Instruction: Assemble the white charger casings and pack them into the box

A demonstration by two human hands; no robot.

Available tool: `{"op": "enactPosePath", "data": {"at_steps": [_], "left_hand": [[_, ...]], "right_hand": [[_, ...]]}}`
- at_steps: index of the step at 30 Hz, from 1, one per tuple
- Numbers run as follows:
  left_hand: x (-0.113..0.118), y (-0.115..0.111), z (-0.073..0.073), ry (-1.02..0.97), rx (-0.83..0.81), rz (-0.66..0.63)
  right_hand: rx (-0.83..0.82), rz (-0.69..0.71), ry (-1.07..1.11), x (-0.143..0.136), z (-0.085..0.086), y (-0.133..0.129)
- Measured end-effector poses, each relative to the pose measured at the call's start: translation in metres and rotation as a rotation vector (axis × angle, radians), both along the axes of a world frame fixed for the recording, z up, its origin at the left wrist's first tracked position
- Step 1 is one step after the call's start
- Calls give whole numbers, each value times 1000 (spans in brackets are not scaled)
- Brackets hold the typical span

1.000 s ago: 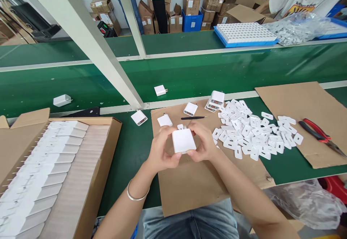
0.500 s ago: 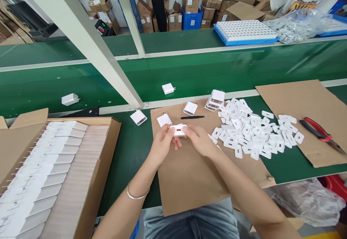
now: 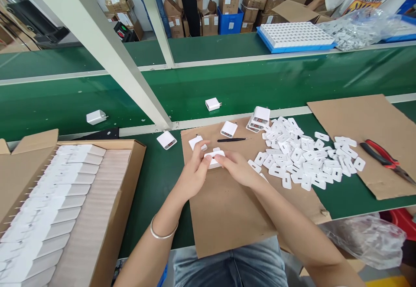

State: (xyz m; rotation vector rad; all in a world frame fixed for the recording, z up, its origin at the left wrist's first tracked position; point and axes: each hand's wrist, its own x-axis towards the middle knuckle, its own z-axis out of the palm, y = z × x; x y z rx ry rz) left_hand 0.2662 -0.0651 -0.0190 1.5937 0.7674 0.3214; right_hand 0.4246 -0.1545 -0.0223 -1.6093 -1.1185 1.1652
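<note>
Left hand (image 3: 193,175): closed on white charger (image 3: 214,159), left end.
Right hand (image 3: 239,170): closed on right end.
Black tweezers (image 3: 232,140): lay on cardboard (image 3: 227,217).

No text can be read for certain. Dark lettering arches over a yellow-and-orange print on a person's white shirt (image 3: 354,1), its words too blurred to make out. White labels on the cartons (image 3: 229,1) and the blue bin (image 3: 229,21) are too small to read.
</note>
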Motion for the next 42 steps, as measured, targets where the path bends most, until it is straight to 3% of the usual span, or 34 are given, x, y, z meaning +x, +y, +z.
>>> {"op": "enactPosePath", "data": {"at_steps": [4,8,16,21,25,33,42], "left_hand": [[-1,-4,0,-24,-9,-43],[3,-7,-7,-94,-58,17],[10,-10,-10,-161,-55,130],[9,-13,-14,-238,-67,88],[6,-13,-13,-269,6,68],[4,-14,3,-342,137,-13],[7,-12,0,-354,252,-11]], "right_hand": [[17,10,34,-2,2,-1],[-29,-123,-26,-2,6,-5],[81,-28,208,-9,18,-5],[161,-50,303,-11,15,-5],[225,-71,257,-12,12,-5],[267,-82,163,-15,9,-5],[269,-115,198,-17,3,-3]]}}
